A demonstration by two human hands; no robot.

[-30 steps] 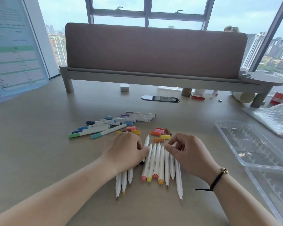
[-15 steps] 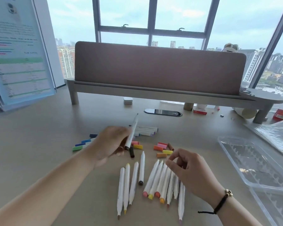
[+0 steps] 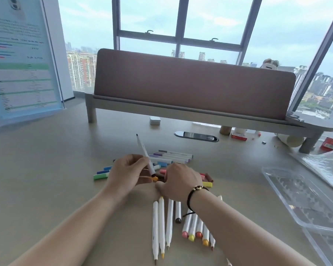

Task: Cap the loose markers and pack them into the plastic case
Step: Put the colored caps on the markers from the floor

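Head camera gives me the desk (image 3: pixel 46 169) from above, with a padded divider (image 3: pixel 194 83) on a raised shelf across the back and a printed stand-up sign (image 3: pixel 21 60) at far left. My left hand (image 3: pixel 129 173) pinches one white marker (image 3: pixel 145 154) near its lower end, tip pointing up and away. My right hand (image 3: pixel 179 181) lies knuckles-up just beside it, fingers curled down over the loose caps (image 3: pixel 208 181); I cannot tell whether it grips one, since the fingertips are hidden under the hand. A small orange piece (image 3: pixel 154 178) sits between the two hands, possibly a cap.

Behind the hands lies a row of capped markers (image 3: pixel 173 156), partly covered, so I get no firm count. Near me, uncapped markers (image 3: pixel 161 223) lie in two groups: four on the left, at least five on the right, where my right forearm crosses them. I can see three or four caps past the right hand; others are masked.

At right, well apart, the clear plastic case (image 3: pixel 304 198) lies open, cut off by the frame edge. A crinkled plastic wrapper (image 3: pixel 327 166) lies beyond it.
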